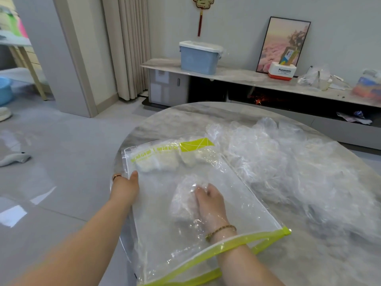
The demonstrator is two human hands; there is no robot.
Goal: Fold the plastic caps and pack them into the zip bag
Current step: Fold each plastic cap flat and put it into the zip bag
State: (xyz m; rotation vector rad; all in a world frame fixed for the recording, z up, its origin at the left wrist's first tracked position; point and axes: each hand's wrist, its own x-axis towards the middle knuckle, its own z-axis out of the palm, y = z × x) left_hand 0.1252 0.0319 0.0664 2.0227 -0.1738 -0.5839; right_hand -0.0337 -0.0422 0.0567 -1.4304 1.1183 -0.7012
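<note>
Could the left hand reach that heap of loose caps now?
Probably not directly: the left hand pinches the edge of the zip bag, and bag and right hand lie between it and the heap.

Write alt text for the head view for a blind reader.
The right hand, inside a clear zip bag, holds a folded plastic cap; the left hand grips the bag's edge. Beside it lie loose caps.

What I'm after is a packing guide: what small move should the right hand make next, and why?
Probably slide the folded cap further in, against the packed caps at the zip bag's closed end. The right hand is inside the bag holding it mid-bag, and the left hand steadies the bag's edge.
</note>
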